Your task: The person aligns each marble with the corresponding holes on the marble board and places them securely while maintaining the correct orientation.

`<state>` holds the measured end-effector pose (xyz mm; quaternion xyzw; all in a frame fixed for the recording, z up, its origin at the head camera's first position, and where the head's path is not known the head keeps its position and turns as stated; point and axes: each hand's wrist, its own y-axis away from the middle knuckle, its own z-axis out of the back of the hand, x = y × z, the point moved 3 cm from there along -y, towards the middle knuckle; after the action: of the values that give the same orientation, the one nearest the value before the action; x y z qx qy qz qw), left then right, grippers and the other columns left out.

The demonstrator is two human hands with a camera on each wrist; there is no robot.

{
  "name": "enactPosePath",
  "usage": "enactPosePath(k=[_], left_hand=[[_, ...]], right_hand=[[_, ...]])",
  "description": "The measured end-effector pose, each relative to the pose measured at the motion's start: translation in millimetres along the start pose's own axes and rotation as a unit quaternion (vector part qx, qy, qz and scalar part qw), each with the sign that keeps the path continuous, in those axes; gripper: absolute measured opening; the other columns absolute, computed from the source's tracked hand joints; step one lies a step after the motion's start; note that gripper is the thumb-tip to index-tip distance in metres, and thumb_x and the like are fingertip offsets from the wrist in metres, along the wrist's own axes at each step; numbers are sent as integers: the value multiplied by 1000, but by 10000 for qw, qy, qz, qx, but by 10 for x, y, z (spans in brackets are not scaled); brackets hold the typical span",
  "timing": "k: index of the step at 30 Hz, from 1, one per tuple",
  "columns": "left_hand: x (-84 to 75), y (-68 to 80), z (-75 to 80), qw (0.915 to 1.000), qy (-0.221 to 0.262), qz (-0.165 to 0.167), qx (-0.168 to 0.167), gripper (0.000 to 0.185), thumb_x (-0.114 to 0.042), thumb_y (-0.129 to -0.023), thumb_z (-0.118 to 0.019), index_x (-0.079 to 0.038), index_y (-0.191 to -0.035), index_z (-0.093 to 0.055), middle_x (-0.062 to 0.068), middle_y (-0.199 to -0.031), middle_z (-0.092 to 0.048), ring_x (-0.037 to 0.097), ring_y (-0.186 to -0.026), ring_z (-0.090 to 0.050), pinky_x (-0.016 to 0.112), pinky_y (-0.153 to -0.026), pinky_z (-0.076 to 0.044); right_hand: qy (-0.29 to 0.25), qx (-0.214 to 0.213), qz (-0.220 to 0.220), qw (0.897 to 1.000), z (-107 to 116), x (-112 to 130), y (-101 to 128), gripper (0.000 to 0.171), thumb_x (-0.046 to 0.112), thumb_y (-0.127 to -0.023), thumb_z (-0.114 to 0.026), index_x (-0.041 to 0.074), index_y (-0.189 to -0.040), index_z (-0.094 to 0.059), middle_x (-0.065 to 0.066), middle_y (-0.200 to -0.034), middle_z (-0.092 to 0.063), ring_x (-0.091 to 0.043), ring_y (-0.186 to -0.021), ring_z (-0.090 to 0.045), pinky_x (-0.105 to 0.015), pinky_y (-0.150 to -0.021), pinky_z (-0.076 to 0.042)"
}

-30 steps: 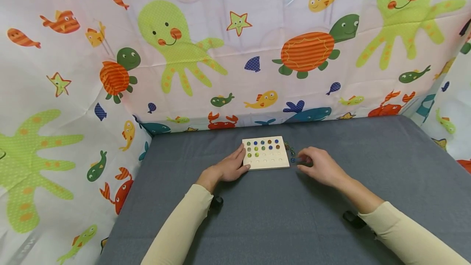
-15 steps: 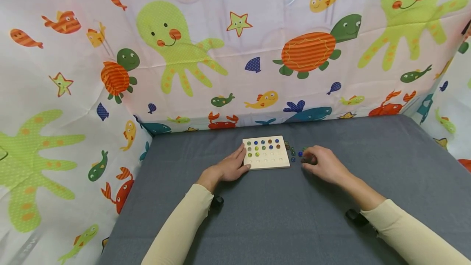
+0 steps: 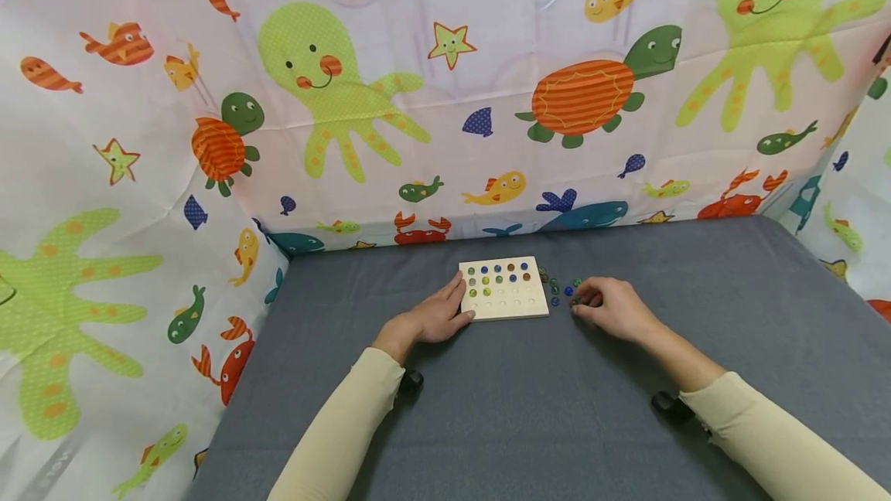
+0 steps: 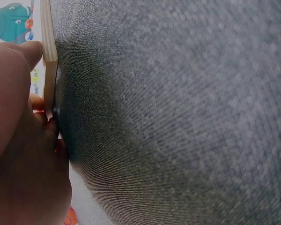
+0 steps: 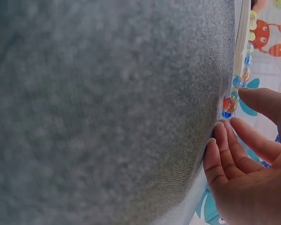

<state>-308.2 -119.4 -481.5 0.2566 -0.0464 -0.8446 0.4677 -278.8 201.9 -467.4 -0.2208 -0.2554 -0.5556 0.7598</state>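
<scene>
A pale wooden board [image 3: 507, 307] with rows of round hollows lies on the grey cloth, its two back rows full of glass marbles and the third row part filled. My left hand [image 3: 435, 313] rests along its left side, fingers straight, thumb over the near left corner; in the left wrist view the thumb [image 4: 33, 51] lies against the board's edge. To the right of the board, my right hand [image 3: 616, 310] has its thumb and forefinger apart around a dark marble [image 3: 574, 302]. In the right wrist view an orange marble [image 5: 229, 104] shows between those fingertips.
Loose marbles lie just right of the board, among them a blue marble [image 3: 568, 291] and a green marble [image 3: 554, 282]. The grey cloth [image 3: 501, 408] covers the table. A printed curtain [image 3: 445, 99] with sea animals hangs behind and at the sides.
My right hand has shifted slightly right, away from the board, uncovering the blue marble and a dark one at the fingertips. My left hand and the board stay where they were.
</scene>
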Motion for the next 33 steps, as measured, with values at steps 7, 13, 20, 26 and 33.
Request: enactPosePath(k=[7, 13, 20, 26, 33], left_hand=[[16, -26, -29, 10000, -40, 34, 7, 75, -42, -111, -38, -4, -165, -3, 10, -172, 7, 23, -159, -2, 41, -126, -14], [23, -31, -33, 10000, -20, 31, -3, 75, -42, -111, -39, -4, -165, -4, 10, -173, 6, 24, -159, -3, 41, -126, -14], [81, -79, -67, 10000, -22, 70, -11, 77, -46, -110, -39, -7, -165, -3, 6, -173, 7, 20, -159, -2, 39, -126, -14], [51, -56, -51, 10000, -43, 64, 10, 75, -44, -111, -39, -6, -165, -3, 8, -173, 6, 22, -159, -4, 40, -126, -15], [27, -17, -30, 10000, 51, 19, -56, 75, -43, -111, -39, -3, -165, -6, 11, -173, 4, 25, -159, -5, 42, -126, -16]], right_hand=[[-215, 125, -73, 9997, -8, -37, -23, 18, 12, -93, -73, -2, -105, -74, -7, -89, -69, -17, -76, -61, -33, -64, -50], [-209, 136, -116, 9996, -22, -58, -55, 16, 11, -93, -73, -2, -102, -75, -6, -86, -69, -15, -72, -59, -32, -63, -49], [-170, 126, -130, 9997, -18, -58, -76, 15, 11, -92, -74, -2, -99, -75, -5, -84, -69, -15, -70, -59, -32, -63, -49], [-148, 117, -117, 9998, -23, -73, -79, 14, 11, -92, -74, -2, -98, -75, -5, -83, -69, -14, -70, -59, -32, -63, -49], [-125, 111, -46, 9998, -19, -75, -91, 12, 11, -93, -73, 0, -96, -77, -3, -82, -69, -15, -70, -59, -32, -63, -49]])
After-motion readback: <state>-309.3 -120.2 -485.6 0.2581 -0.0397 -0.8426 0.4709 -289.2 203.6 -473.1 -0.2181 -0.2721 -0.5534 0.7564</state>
